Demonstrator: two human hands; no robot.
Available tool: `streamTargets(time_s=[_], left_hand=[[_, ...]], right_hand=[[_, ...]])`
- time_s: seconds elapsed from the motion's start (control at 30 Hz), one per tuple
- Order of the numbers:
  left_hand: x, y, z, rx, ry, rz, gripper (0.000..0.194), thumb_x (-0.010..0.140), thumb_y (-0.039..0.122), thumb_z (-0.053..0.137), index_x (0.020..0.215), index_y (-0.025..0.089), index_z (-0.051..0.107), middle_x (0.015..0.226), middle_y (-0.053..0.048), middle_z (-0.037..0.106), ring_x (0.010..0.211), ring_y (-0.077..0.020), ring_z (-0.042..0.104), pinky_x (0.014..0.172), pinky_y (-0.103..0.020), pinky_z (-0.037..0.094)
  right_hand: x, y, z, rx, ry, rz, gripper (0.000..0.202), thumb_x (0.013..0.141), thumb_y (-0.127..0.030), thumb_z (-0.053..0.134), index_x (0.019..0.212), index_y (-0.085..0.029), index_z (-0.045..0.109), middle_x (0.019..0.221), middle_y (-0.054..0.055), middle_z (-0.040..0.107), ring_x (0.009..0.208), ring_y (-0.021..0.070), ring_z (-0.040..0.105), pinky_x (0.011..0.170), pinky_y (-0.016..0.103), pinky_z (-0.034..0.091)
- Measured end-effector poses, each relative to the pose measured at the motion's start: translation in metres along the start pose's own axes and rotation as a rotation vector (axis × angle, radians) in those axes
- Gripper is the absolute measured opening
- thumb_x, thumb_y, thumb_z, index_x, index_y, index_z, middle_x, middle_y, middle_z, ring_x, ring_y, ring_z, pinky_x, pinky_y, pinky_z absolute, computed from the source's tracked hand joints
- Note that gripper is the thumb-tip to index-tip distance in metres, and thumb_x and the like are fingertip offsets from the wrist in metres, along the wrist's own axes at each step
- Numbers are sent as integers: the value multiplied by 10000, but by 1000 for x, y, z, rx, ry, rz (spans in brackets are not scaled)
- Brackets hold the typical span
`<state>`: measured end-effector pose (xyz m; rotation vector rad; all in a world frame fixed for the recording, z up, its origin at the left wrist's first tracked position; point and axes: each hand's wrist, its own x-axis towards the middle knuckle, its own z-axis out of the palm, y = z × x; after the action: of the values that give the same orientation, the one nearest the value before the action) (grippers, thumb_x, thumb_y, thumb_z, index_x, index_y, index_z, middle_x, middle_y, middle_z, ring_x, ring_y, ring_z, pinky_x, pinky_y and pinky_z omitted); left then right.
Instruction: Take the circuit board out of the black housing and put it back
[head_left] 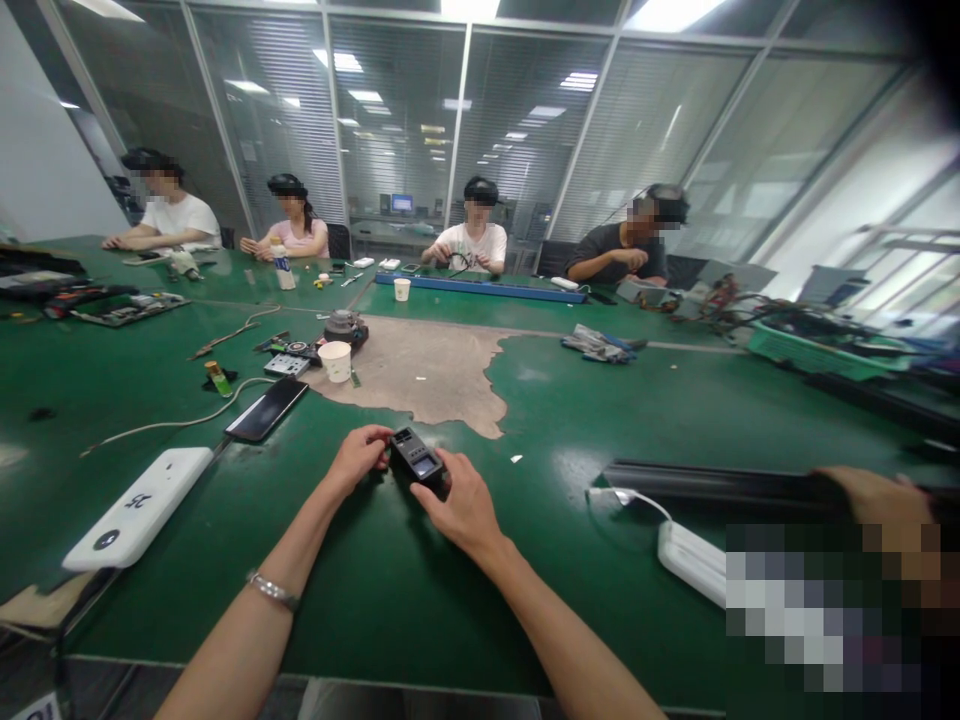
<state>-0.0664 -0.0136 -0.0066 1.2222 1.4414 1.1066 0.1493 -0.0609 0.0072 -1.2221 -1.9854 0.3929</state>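
A small black device (417, 456) with a little lit screen and a row of buttons is held at a slant over the green table (360, 590). My left hand (363, 458) pinches its upper left end, the fingers curled at the corner. At its lower right end, my right hand (463, 500) grips the side beside the screen, thumb along the near edge. The fingertips behind the device are partly hidden. A silver bracelet (272, 590) circles my left wrist.
Left lie a phone (268, 409), a white power bank (142, 508) and a cable. A paper cup (335, 361) stands ahead. Gloves (600, 344) lie beyond, right. A neighbour's hand (885, 500) rests on a black bar (720, 487) near a white adapter (694, 560). Several people sit opposite.
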Motion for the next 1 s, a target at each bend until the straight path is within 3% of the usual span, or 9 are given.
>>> streamTargets(time_s=[0.2, 0.5, 0.77, 1.0], left_hand=[[3, -4, -1, 20, 28, -19, 389, 724, 173, 527, 1090, 112, 645, 672, -22, 622, 548, -112, 580, 538, -235, 504], [0, 2, 0, 9, -53, -13, 386, 712, 179, 525, 1073, 115, 643, 768, -38, 640, 599, -119, 593, 571, -255, 521], [2, -4, -1, -33, -77, -21, 387, 698, 193, 554, 1070, 127, 639, 819, -29, 627, 604, -106, 591, 590, -256, 516], [5, -7, -2, 1, -68, -45, 399, 724, 233, 582, 1103, 123, 635, 805, -35, 644, 603, -111, 598, 588, -254, 518]], right_hand=[[0, 2, 0, -49, -1, 4, 636, 731, -467, 731, 1267, -178, 547, 1121, 124, 595, 1042, 292, 552, 906, 428, 474], [1, -3, -2, 22, 24, -18, 246, 796, -347, 681, 983, -191, 645, 871, 51, 624, 825, 212, 573, 754, 324, 474], [14, 3, -19, 111, 220, 93, 295, 832, -325, 614, 1094, -190, 617, 951, 47, 653, 791, 175, 591, 722, 275, 480], [20, 40, -28, -161, 49, 243, 331, 715, -372, 700, 982, -182, 653, 925, 84, 671, 897, 247, 610, 809, 338, 463]])
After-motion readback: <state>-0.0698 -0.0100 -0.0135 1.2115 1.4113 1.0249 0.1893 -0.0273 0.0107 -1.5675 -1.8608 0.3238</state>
